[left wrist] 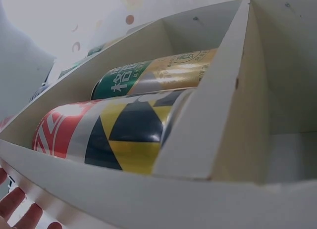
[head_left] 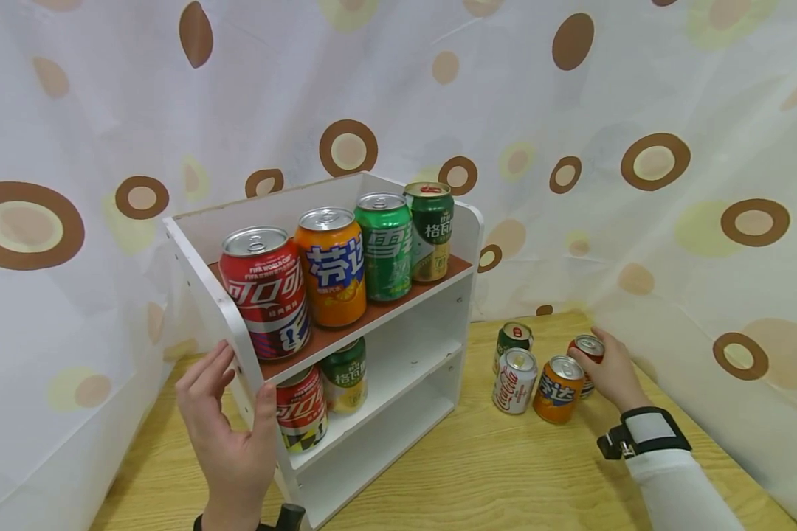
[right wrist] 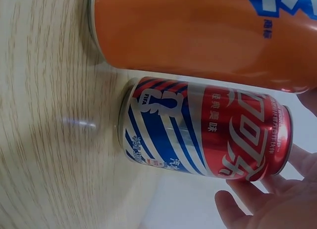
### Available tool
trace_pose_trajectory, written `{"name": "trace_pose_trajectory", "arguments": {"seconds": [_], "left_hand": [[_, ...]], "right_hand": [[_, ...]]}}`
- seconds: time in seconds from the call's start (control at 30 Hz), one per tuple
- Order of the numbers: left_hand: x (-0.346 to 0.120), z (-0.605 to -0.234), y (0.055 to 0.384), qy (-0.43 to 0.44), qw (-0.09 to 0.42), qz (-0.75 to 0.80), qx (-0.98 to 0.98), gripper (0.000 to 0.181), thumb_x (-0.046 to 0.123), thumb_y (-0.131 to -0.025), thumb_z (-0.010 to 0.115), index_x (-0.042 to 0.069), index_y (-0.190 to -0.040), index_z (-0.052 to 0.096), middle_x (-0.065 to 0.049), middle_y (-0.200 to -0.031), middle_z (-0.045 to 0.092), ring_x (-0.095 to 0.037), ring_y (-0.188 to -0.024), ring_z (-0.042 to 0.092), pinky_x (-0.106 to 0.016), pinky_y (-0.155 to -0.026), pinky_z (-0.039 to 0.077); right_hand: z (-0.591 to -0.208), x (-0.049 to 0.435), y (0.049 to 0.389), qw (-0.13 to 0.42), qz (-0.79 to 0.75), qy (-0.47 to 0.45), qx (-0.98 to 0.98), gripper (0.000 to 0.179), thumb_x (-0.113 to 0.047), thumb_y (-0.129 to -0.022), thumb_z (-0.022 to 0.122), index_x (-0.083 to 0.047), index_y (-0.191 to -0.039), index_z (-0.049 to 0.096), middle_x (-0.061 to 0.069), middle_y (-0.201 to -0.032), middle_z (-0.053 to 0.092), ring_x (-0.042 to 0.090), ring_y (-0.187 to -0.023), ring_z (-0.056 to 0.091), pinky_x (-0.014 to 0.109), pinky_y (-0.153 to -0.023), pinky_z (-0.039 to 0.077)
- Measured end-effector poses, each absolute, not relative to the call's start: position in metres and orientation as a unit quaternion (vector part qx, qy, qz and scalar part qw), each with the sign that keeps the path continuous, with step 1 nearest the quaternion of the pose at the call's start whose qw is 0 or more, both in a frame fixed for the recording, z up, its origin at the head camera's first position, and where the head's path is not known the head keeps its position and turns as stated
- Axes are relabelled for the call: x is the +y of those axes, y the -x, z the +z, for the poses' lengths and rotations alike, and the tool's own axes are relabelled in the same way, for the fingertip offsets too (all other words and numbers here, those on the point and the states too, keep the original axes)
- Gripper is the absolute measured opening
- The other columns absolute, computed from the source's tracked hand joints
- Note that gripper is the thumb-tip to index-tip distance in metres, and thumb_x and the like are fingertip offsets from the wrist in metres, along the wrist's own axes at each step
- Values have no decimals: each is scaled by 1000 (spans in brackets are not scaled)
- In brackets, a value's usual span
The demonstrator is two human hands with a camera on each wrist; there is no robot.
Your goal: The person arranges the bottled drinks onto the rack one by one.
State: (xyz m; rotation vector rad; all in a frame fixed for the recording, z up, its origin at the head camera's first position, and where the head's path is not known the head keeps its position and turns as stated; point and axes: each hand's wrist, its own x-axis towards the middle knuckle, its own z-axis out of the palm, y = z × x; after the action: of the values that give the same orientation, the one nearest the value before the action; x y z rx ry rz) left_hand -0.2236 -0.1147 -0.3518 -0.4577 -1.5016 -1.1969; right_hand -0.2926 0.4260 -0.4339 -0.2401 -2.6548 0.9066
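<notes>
On the right of the table, my right hand (head_left: 614, 372) holds a red cola can (right wrist: 208, 130) around its upper part, with thumb and fingers on opposite sides. The can stands upright, its base at the table surface. Close beside it is an orange soda can (head_left: 558, 391). My left hand (head_left: 229, 428) is at the left side panel of a white shelf (head_left: 398, 398), fingers extended along the panel and thumb spread toward the front edge. Inside the shelf near this hand are another red cola can (left wrist: 131, 130) and a green-and-gold can (left wrist: 153, 73).
A white cola can (head_left: 514, 383) and a dark green can (head_left: 513, 338) stand left of the orange one. The top tier bears a large red can (head_left: 266, 295), an orange can (head_left: 332, 269), a green can (head_left: 384, 247) and a green-gold can (head_left: 432, 232). Patterned sheeting (head_left: 398, 88) encloses the table.
</notes>
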Motion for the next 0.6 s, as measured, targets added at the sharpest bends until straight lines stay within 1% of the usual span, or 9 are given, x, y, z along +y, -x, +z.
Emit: {"name": "trace_pose_trajectory", "arguments": {"seconds": [0.17, 0.4, 0.6], "left_hand": [[-114, -352, 224, 196, 553, -508, -631, 62, 37, -99, 67, -14, -132, 52, -2, -142, 50, -12, -130, 46, -19, -103, 43], [-115, -352, 223, 195, 552, -508, -633, 62, 37, -99, 67, -14, -132, 52, -2, -143, 50, -12, -130, 46, -19, -104, 42], [-115, -352, 223, 193, 548, -506, -637, 62, 36, -100, 66, -13, -134, 52, -1, -143, 49, -12, -131, 45, -19, -104, 42]], "right_hand": [[-438, 430, 298, 154, 313, 88, -933, 82, -29, -104, 63, 19, -154, 19, 48, -149, 28, 63, -135, 33, 73, -110, 31], [-440, 431, 303, 144, 321, 100, -931, 83, -27, -103, 64, 19, -154, 17, 47, -152, 27, 61, -136, 34, 72, -111, 32], [-442, 433, 304, 137, 320, 103, -932, 78, -16, -101, 64, 20, -153, 18, 48, -150, 27, 63, -135, 34, 72, -111, 32]]}}
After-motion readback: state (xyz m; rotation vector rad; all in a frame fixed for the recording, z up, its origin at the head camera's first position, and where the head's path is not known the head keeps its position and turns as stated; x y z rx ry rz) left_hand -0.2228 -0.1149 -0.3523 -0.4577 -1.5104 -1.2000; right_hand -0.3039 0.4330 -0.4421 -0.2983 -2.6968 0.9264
